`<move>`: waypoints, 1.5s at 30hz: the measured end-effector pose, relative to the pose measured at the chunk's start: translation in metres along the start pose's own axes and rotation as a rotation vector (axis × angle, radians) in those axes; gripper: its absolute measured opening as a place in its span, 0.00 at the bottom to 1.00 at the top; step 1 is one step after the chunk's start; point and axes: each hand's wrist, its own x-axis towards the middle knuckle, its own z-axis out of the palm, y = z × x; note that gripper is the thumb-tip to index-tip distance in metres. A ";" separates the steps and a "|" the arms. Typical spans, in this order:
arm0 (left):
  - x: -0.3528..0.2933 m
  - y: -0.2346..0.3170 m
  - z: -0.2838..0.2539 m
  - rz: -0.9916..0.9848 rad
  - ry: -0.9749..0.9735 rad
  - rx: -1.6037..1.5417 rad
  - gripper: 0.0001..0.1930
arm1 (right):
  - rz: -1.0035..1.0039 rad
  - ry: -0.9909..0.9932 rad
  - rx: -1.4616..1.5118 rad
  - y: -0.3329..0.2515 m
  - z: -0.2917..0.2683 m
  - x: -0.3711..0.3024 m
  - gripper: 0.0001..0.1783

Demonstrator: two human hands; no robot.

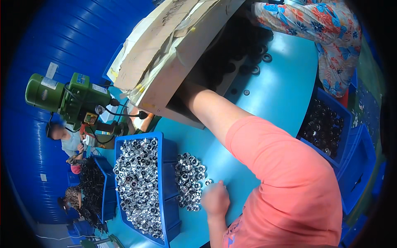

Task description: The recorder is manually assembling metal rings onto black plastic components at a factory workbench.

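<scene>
My left hand point(216, 197) rests on the turquoise tabletop with its fingers curled closed. A small shiny metal ring-shaped part point(209, 182) lies right at its fingers; whether the hand grips a piece is hidden. Beside it spreads a loose pile of the same metal parts point(190, 175). My right forearm point(211, 105) reaches under a box-like cover point(165, 89) topped with torn cardboard, and the hand is hidden in the shadow there. Black ring-shaped parts point(255, 70) are heaped under and beside that cover.
A blue bin point(162, 186) full of shiny metal parts stands left of the pile. Behind it is a green drill-press-like machine point(74, 99). A co-worker's flowered sleeve point(297, 20) reaches in at the top right. More blue bins point(351, 120) hold parts at the right.
</scene>
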 end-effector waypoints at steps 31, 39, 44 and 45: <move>0.011 0.020 0.001 -0.187 0.100 -0.157 0.13 | 0.318 -0.457 0.528 -0.014 -0.184 -0.079 0.31; 0.057 0.033 0.009 -0.620 0.064 -0.583 0.33 | 0.698 -1.082 1.258 -0.062 -0.203 -0.126 0.35; 0.059 0.020 0.024 -0.540 0.113 -0.521 0.34 | 0.738 -1.113 1.442 -0.082 -0.193 -0.137 0.31; 0.055 0.017 0.024 -0.587 0.061 -0.558 0.32 | 0.770 -1.138 1.444 -0.082 -0.191 -0.137 0.30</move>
